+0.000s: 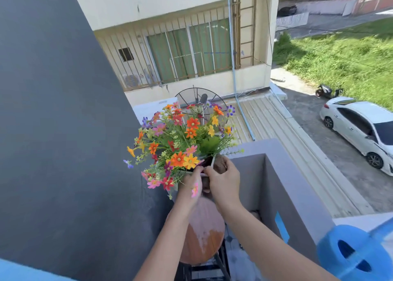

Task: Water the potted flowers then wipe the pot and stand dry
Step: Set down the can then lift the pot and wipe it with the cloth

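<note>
A pot [174, 187] full of orange, yellow, pink and purple flowers [180, 140] stands on a round brown wooden stand [204, 236] with black metal legs [214, 268]. The stand's top has a pale patch on it. My left hand [190, 188] and my right hand [224, 181] meet at the near right side of the pot, fingers pinched on its thin rim. A brown lump [220, 163] shows just behind my right fingers; I cannot tell what it is. Most of the pot is hidden by the flowers and my hands.
A dark grey wall [59, 132] rises on the left and a grey balcony parapet [287, 185] runs on the right. A blurred blue object with two holes [354, 254] sits near the lower right. Below lie a roof, a white car [359, 129] and grass.
</note>
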### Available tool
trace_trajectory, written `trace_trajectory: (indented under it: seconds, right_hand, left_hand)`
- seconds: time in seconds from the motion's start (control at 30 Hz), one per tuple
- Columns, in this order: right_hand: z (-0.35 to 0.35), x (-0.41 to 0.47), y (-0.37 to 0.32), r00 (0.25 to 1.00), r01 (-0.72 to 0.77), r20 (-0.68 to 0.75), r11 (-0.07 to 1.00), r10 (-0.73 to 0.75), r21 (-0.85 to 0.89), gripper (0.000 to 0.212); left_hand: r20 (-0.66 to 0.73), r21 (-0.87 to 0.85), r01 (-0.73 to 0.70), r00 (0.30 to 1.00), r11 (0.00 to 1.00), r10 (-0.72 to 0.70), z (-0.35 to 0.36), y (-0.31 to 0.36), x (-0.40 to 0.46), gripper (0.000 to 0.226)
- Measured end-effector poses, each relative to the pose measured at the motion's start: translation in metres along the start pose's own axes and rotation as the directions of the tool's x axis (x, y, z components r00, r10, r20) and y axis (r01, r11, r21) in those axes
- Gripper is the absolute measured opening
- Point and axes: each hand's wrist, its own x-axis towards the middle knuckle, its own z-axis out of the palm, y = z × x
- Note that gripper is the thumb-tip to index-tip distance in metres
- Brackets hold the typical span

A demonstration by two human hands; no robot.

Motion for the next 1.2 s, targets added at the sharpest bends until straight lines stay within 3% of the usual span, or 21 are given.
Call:
trace_trajectory:
  seconds: [0.13, 0.27, 0.43, 0.63, 0.77, 0.93, 1.2]
  right_hand:
    - [-0.002, 0.000, -0.001, 0.994, 0.056, 0.091, 0.998, -0.058, 0.033, 0.030]
    - [0.001, 0.000, 0.000, 0.984, 0.116, 0.134, 0.993, -0.115, 0.002, 0.057]
    - [-0.002, 0.042, -0.017, 0.976, 0.209, 0.073, 0.974, -0.203, -0.090, 0.031]
    - [-0.015, 0.056, -0.015, 0.951, 0.301, -0.015, 0.938, -0.308, -0.171, 0.047]
    - [-0.016, 0.030, 0.013, 0.957, 0.289, 0.047, 0.950, -0.285, -0.115, 0.053]
    - [-0.010, -0.006, 0.026, 0.949, 0.270, 0.179, 0.962, -0.259, -0.043, 0.057]
    - [-0.001, 0.012, 0.039, 0.944, 0.294, 0.183, 0.952, -0.274, -0.089, 0.051]
  left_hand:
    - [0.038, 0.003, 0.017, 0.999, 1.000, -0.018, -0.009, -0.002, 0.000, 0.038]
    - [0.048, -0.064, 0.039, 0.998, 0.997, -0.036, -0.021, 0.005, 0.004, 0.023]
    - [0.145, -0.136, 0.037, 0.989, 0.990, -0.017, -0.030, 0.010, -0.005, 0.029]
    - [0.178, -0.344, 0.089, 0.984, 0.935, -0.028, -0.034, 0.020, -0.016, 0.025]
    - [0.150, -0.413, 0.096, 0.988, 0.906, -0.036, -0.035, 0.022, -0.016, 0.022]
    - [0.112, -0.409, 0.095, 0.992, 0.908, -0.054, -0.034, 0.012, -0.007, 0.017]
    - [0.126, -0.417, 0.160, 0.985, 0.895, -0.117, -0.031, -0.012, 0.003, 0.017]
